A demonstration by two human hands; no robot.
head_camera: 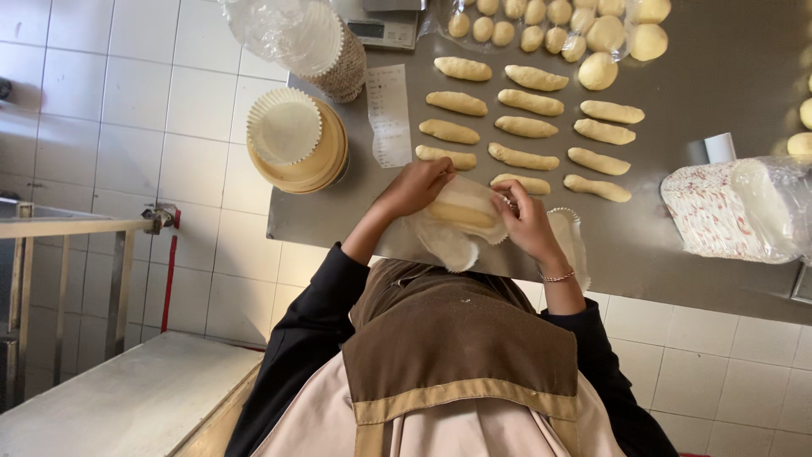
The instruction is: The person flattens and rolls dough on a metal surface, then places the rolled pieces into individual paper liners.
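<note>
My left hand (416, 186) and my right hand (524, 222) both hold a white fluted paper case (452, 241) at the near edge of the steel table (710, 76). An elongated piece of pale dough (461, 213) lies inside the case between my fingers. My left fingers pinch the case's left side and my right fingers grip its right end. A second paper case (573, 241) lies on the table just right of my right wrist. Rows of similar dough fingers (526, 127) lie on the table just beyond my hands.
Round dough balls (596, 72) sit under clear plastic at the far edge, beside a digital scale (381, 30). A stack of paper cases (292, 140), a paper slip (389, 114) and bagged patterned cups (727, 211) are on the table. White floor tiles surround it; another steel surface (110, 398) is lower left.
</note>
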